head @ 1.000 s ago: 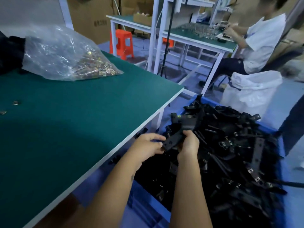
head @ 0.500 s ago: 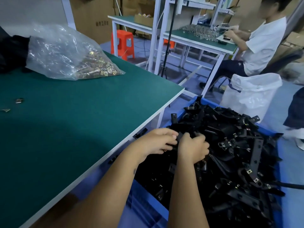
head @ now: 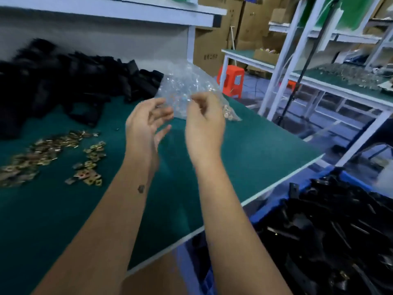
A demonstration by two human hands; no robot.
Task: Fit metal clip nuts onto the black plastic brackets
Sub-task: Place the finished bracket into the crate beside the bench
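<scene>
Raised over the bench [head: 244,158]: right hand [head: 204,122] pinched clear bag [head: 187,86], left hand [head: 146,124] slack-fingered beside bag, likely reaching clip nuts [head: 89,162] supply.

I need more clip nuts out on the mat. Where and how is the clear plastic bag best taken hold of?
Probably at the crumpled upper film of the plastic bag, coming from above on the near side with both hands: the clip nuts inside sag in the low right corner on the green mat, so the top is loose, empty film.

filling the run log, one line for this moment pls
left hand: open | right hand: pinching plastic bag | clip nuts: loose on table
</scene>
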